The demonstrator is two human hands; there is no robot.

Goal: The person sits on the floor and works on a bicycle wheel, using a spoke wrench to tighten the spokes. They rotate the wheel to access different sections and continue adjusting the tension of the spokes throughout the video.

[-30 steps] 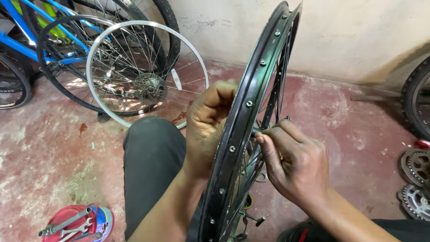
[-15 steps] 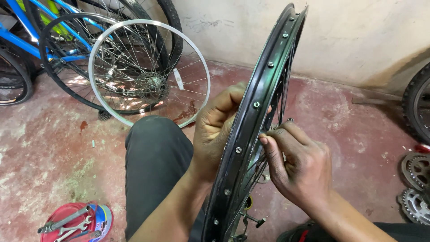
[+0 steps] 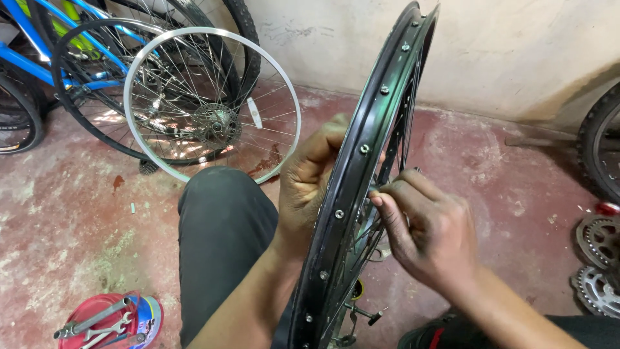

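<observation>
Against the black rim (image 3: 361,148), left hand (image 3: 310,184) clamps it (upright); right hand (image 3: 429,229) pinches a spoke (image 3: 387,165).

Head view, steeply downward, close over black rim (image 3: 361,161).

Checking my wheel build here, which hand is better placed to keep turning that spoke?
Probably the right hand: its fingertips already pinch at a spoke beside the black rim, while the left hand grips the rim, steadying it.
</observation>
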